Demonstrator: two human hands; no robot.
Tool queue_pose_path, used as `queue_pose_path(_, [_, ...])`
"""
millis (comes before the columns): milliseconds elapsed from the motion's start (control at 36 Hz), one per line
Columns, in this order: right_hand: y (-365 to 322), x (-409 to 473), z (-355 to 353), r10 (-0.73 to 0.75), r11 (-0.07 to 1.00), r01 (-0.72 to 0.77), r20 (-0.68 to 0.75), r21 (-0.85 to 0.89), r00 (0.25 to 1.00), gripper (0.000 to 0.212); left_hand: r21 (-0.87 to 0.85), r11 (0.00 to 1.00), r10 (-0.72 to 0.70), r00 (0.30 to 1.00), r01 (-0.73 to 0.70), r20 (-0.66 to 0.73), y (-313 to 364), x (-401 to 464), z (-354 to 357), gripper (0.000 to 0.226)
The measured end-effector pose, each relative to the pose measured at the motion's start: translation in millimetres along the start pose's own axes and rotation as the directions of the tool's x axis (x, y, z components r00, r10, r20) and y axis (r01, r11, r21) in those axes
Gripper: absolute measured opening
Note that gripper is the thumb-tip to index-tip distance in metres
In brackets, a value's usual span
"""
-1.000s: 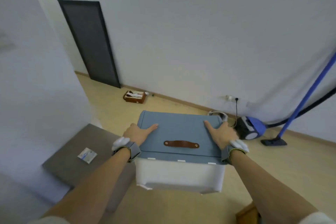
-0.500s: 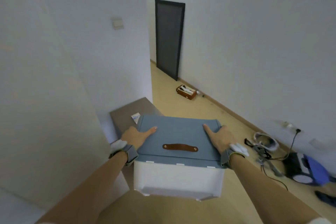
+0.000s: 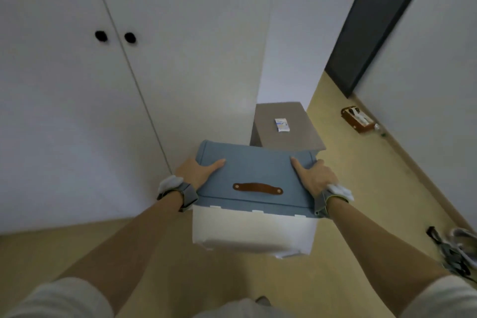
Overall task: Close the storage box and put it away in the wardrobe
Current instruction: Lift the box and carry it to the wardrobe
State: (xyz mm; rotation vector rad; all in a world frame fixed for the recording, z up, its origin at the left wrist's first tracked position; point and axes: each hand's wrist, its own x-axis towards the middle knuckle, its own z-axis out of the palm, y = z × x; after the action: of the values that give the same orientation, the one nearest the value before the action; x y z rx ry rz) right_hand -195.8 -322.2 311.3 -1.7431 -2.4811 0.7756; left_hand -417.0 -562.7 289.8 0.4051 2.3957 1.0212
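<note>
I hold a white storage box [image 3: 254, 232] with a closed blue fabric lid [image 3: 255, 168] and a brown leather handle [image 3: 257, 188], lifted above the floor in front of me. My left hand [image 3: 197, 171] grips the box's left side, thumb lying on the lid. My right hand [image 3: 313, 175] grips the right side the same way. The white wardrobe [image 3: 77, 111] fills the left of the view, its two doors shut, with two black knobs [image 3: 115, 36] side by side.
A grey-brown low cabinet [image 3: 286, 134] stands just beyond the box against the wardrobe's end, with a small white packet [image 3: 282, 125] on it. A brown tray [image 3: 357, 120] lies by the right wall near a dark door [image 3: 376, 23]. Cables [image 3: 454, 253] lie at right.
My view has swung left with the box still in both hands. The wardrobe doors now fill the left, and the door, cabinet and tray have slid to the right.
</note>
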Motion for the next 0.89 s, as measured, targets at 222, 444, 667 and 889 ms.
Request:
queue_pose_path(222, [-105, -75, 87, -0.103, 0.995, 0.103, 0.124, 0.007, 0.987, 0.105, -0.027, 0.987, -0.161, 0.979, 0.159, -0.127, -125, -37, -99, 0.067])
queue_pose_path(444, [-222, -149, 188, -0.307, 0.94, 0.333, 0.235, -0.078, 0.922, 0.102, -0.11, 0.93, -0.368, 0.884, 0.352, -0.288, -242, -90, -213, 0.09])
queue_pose_path(667, [-354, -227, 275, -0.536, 0.806, 0.591, 0.381, -0.034, 0.753, 0.098, -0.336, 0.834, -0.551, 0.706, 0.438, -0.445, -336, -149, -320, 0.078])
queue_pose_path(889, [-464, -292, 352, -0.663, 0.702, 0.704, 0.454, 0.103, 0.595, 0.094, -0.385, 0.782, -0.623, 0.583, 0.491, -0.522, -409, -172, -412, 0.068])
